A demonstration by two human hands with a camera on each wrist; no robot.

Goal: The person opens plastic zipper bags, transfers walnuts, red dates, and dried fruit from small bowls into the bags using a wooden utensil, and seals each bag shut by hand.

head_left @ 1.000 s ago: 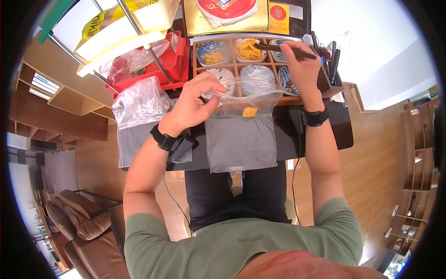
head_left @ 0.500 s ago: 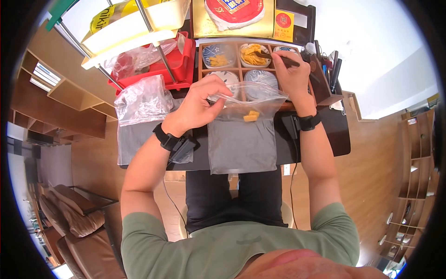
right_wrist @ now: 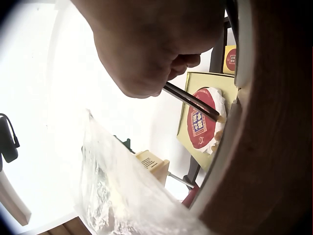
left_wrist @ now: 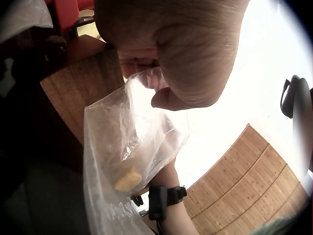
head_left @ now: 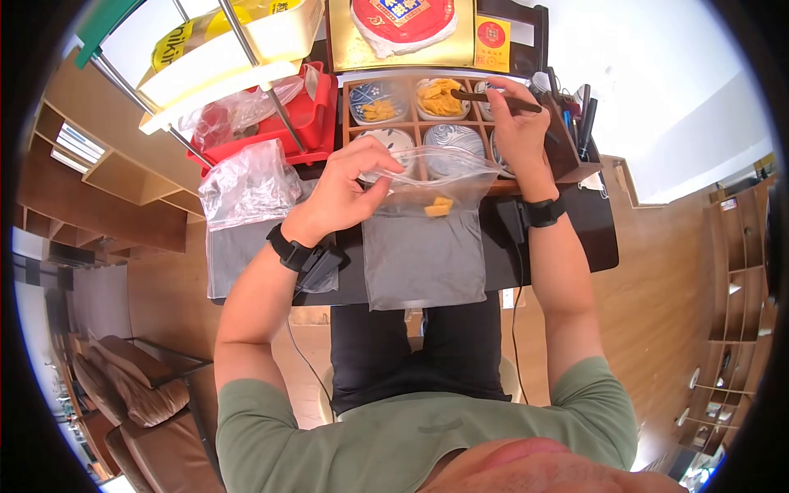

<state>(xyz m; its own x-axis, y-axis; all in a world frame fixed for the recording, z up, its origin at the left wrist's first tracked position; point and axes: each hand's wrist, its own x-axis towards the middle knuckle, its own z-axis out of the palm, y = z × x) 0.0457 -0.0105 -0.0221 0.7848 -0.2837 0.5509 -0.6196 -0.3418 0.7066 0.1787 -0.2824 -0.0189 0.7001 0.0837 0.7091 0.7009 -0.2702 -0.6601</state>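
Observation:
My left hand (head_left: pixel 349 189) pinches the left side of the mouth of a clear zip bag (head_left: pixel 423 263) between thumb and fingers. Inside the bag lie small orange-yellow chips (head_left: pixel 439 205). The bag hangs over the table's front edge, its mouth overlapping the near bowls. My right hand (head_left: pixel 519 127) grips dark wooden tweezers (head_left: pixel 501 100), whose tips are at the yellow chips (head_left: pixel 436 97) heaped in a back-row bowl. In the right wrist view the two prongs of the tweezers (right_wrist: pixel 193 102) end right at chips by the bowl's rim.
A divided wooden box (head_left: pixel 501 189) holds several patterned bowls; the back-left bowl (head_left: pixel 362 99) has a few chips. To the left are a red basket (head_left: pixel 316 123), a cream rack (head_left: pixel 222 82) and more clear bags (head_left: pixel 251 189). A pen holder (head_left: pixel 575 156) stands right, a gold box (head_left: pixel 345 49) behind.
My right hand has moved slightly left and nearer me, the tweezers staying at the chip bowl. In the bag, two chips show where one showed earlier. My left hand keeps its pinch.

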